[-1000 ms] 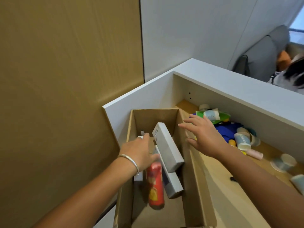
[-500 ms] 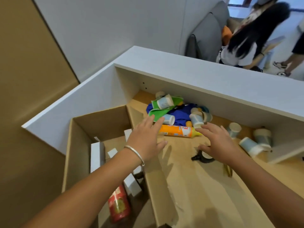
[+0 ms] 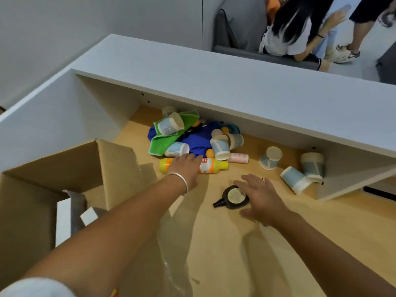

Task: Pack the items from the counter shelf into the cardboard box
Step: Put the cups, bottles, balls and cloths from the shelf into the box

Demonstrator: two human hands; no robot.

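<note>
Yellow bottle [image 3: 192,166] under left hand [image 3: 185,168], fingers over it, grip unclear — right hand [image 3: 260,198] spread beside black bottle [image 3: 232,197].

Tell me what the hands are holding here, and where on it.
Nothing is lifted. The left hand lies over the middle of the yellow bottle; grip unclear. The right hand hovers open by the dark bottle.

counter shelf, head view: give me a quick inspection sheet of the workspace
surface: wooden counter shelf, under a white top.
job's things: yellow bottle lying down; dark round bottle; cardboard box open, white boxes inside.
clutter: paper cups tipped over; blue and green cloths.
grips: left hand on the yellow bottle; right hand open, over the dark bottle.
cables: nothing seen.
surroundings: people beyond the counter.
</note>
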